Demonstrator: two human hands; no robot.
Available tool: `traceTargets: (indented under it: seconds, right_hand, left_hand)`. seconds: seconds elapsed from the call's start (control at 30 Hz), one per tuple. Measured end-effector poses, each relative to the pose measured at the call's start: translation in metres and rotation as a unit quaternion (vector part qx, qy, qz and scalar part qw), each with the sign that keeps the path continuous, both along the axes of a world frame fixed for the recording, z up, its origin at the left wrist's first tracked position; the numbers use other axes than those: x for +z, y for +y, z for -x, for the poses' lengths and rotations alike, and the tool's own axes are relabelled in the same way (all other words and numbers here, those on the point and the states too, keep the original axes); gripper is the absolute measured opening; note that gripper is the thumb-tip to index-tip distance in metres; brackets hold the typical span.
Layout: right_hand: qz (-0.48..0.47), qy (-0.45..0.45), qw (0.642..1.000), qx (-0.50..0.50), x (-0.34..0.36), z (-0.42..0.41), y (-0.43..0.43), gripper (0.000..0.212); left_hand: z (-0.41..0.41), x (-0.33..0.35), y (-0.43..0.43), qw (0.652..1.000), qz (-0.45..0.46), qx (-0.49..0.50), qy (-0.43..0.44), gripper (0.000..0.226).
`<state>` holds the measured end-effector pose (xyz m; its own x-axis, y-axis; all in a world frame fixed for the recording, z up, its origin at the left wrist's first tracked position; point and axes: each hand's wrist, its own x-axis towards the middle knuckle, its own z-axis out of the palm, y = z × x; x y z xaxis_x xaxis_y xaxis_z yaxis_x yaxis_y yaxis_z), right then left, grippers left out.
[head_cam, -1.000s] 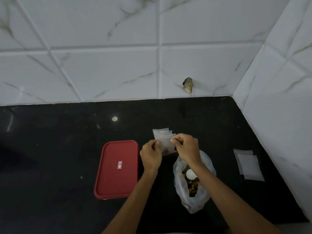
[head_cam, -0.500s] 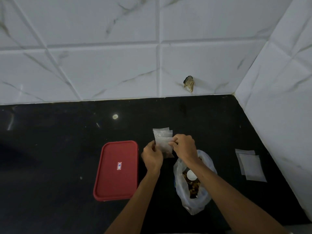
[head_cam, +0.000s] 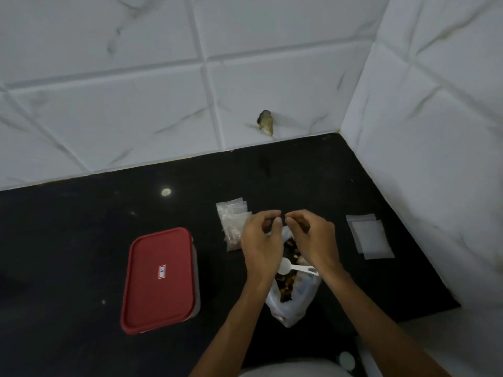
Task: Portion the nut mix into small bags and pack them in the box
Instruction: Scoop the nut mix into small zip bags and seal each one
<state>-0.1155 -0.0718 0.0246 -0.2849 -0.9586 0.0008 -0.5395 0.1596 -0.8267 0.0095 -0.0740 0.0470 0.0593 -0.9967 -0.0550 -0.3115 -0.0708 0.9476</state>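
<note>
Black tabletop (head_cam: 81, 240) below white tiled walls, meeting in a corner at 1 o'clock. Largest item on it: red-lidded box (head_cam: 160, 278) at 9 o'clock of the hands, lid on and shut, nothing visibly packed from here. Next, big nut bag (head_cam: 288, 300) at 6 o'clock of the hands, mouth open, dark mix showing, white scoop (head_cam: 292, 268) lying across the opening. Then a stack of small bags (head_cam: 234, 224) at 10 o'clock, some seemingly holding pale contents, hard to tell. Flat empty bags (head_cam: 370, 236) at 3 o'clock, well apart from the rest. Left hand (head_cam: 261, 240) and right hand (head_cam: 313, 238) raised side by side over the nut bag's mouth, fingers curled, thumb and forefinger tips near each other on each; whether anything thin is pinched between them cannot be told. Probably between portions, or working a clear bag's seal. To do it well: take one empty bag from 3 o'clock, rub the lips apart, hold the mouth wide with the left, scoop with the right, tip over the big bag so strays fall back in. Press the seal end to end before stacking. Box lid still to come off before packing.
</note>
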Motion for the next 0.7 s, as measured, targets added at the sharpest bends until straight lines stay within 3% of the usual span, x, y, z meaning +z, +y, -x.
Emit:
traceTargets:
  seconds: [0.17, 0.33, 0.47, 0.6, 0.7]
  right_hand:
    - [0.003, 0.007, 0.997, -0.072, -0.001, 0.050, 0.031, 0.016]
    - [0.022, 0.033, 0.990, -0.139, -0.021, 0.104, 0.054, 0.010]
    - [-0.025, 0.089, 0.976, -0.197, -0.051, 0.143, 0.061, 0.025]
    - [-0.079, 0.130, 0.970, -0.192, -0.064, 0.166, 0.061, 0.042]
    - [-0.136, 0.113, 0.970, -0.169, -0.069, 0.176, 0.058, 0.054]
  left_hand:
    - [0.066, 0.001, 0.010, 0.990, -0.043, -0.105, 0.079, 0.012]
    - [0.118, -0.022, 0.025, 0.963, -0.171, -0.163, 0.128, 0.015]
    - [0.151, -0.045, 0.029, 0.953, -0.230, -0.170, 0.102, 0.028]
    - [0.174, -0.062, 0.027, 0.948, -0.262, -0.164, 0.076, 0.040]
    - [0.183, -0.067, 0.026, 0.947, -0.277, -0.153, 0.061, 0.021]
